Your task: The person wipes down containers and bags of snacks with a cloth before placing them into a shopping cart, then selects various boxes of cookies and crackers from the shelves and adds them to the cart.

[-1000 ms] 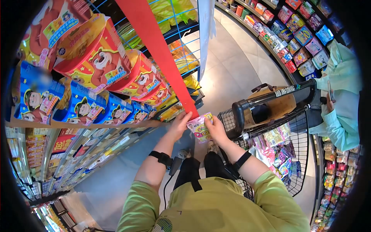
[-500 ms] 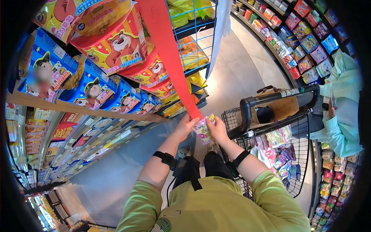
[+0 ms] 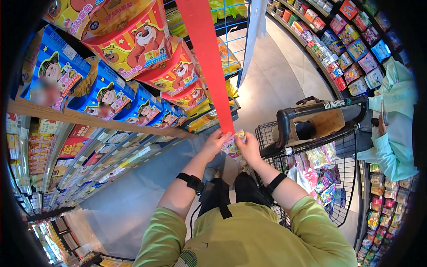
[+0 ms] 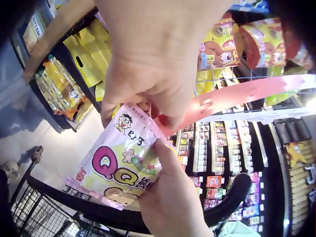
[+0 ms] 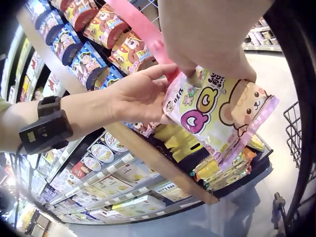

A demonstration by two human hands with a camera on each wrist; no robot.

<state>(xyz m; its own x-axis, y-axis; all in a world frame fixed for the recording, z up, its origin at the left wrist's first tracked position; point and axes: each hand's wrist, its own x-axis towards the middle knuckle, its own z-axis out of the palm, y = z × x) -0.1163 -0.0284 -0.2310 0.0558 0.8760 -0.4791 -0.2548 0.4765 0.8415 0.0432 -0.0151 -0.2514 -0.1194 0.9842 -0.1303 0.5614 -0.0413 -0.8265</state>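
Left hand [image 3: 214, 143] pinches the red strip [image 3: 204, 62] against the snack bag [image 5: 217, 117], right hand [image 3: 250, 148] grips that bag, held near the cart [image 3: 283, 129]; 1 hard tug could tear either, I reckon!

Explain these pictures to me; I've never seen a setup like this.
There is no machine, just a person's bare left hand and right hand. The head view looks down from the person's head; the other two come from cameras on each wrist. The right hand pinches a pink packet; the left hand grips a red strip at the packet's edge. Blue packages stand on a shelf at the person's left; colourful packets lie in a cart at the right.
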